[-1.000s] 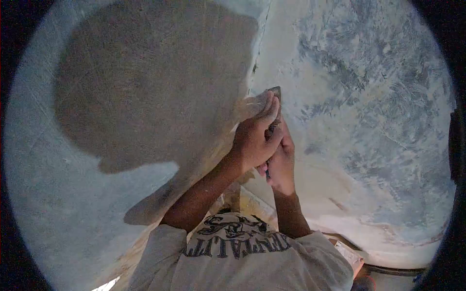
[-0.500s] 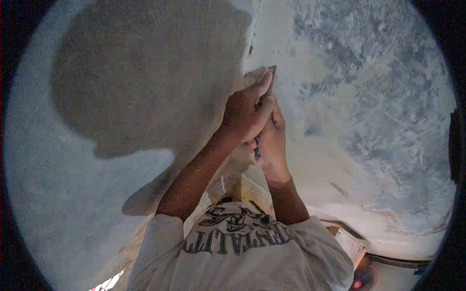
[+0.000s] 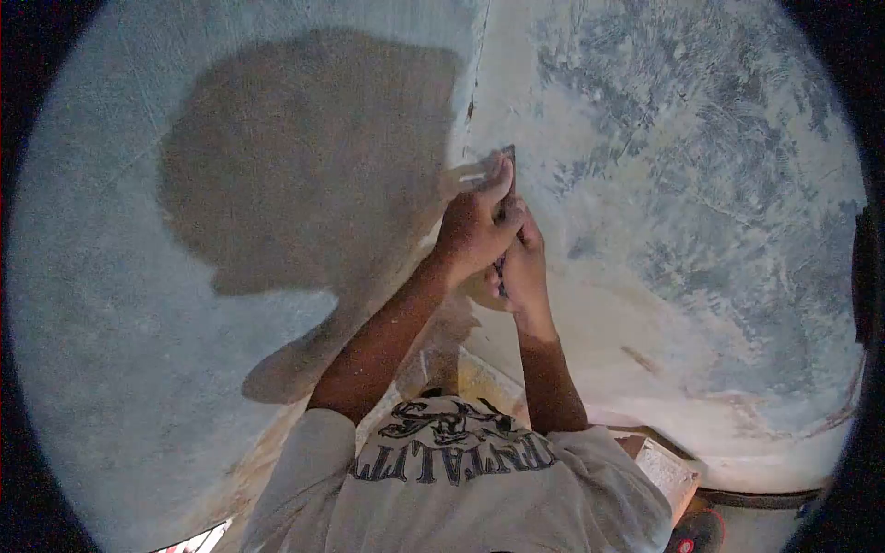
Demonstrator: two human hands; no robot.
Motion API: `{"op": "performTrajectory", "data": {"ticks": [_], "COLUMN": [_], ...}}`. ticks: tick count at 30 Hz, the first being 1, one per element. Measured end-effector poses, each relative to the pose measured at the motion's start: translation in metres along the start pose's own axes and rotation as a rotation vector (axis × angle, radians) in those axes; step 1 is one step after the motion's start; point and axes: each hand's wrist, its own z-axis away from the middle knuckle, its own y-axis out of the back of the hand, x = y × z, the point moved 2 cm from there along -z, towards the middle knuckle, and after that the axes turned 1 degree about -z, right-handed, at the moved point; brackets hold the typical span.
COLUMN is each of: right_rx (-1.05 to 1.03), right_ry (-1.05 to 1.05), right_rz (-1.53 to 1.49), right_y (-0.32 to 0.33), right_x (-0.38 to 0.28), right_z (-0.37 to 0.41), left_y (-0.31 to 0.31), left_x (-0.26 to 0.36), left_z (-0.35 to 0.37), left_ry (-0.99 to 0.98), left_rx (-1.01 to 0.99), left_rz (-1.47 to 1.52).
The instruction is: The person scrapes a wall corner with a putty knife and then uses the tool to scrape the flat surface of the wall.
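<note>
Plastered surface [image 3: 83,350] was shadowed at left. Right of the crack [image 3: 472,109], flat-bladed tool [image 3: 513,164] was grasped near its blade by left hand [image 3: 468,229]; its handle was clenched in right hand [image 3: 529,269]. Judged light, stiff, thin-edged; best gripped by handle, blade finger-backed.

The left hand [image 3: 475,224] and right hand [image 3: 525,269] hid most of the dark tool [image 3: 513,164]. The bottom edge cut off the shirt [image 3: 433,507] and round object [image 3: 698,533]; the dark shape [image 3: 864,276] far right was unclear.
</note>
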Motion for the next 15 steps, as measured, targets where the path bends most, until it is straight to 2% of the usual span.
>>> {"op": "performTrajectory", "data": {"ticks": [1,2,4,5,7,11,13,15], "right_rx": [-0.002,-0.005,-0.005,-0.047,-0.122,-0.142,-0.140,-0.090], "right_ry": [-0.012,0.143,0.455,0.403,0.296,0.150,-0.007,0.000], "right_rz": [0.071,0.267,0.658,0.674,0.701,0.274,0.024,0.059], "right_y": [0.007,0.015,0.022,0.029,0.031,0.052,0.053,0.063], "right_x": [0.002,0.005,0.006,0.006,-0.011,0.000,-0.010,0.001], "right_z": [0.003,0.003,0.003,0.007,0.023,0.042,0.065,0.075], "left_y": [-0.002,-0.004,0.006,0.008,0.004,-0.012,-0.018,-0.024], "left_x": [0.001,0.003,0.012,0.015,0.017,0.012,0.022,0.028], "left_z": [0.002,0.004,0.000,-0.001,0.005,0.019,0.026,0.034], "left_ry": [-0.004,0.120,0.302,0.392,0.407,0.470,0.447,0.430], "left_rx": [-0.002,0.031,-0.057,-0.104,0.011,0.065,0.011,-0.015], "left_rz": [0.032,0.139,0.190,0.216,0.378,0.646,0.721,0.742]}}
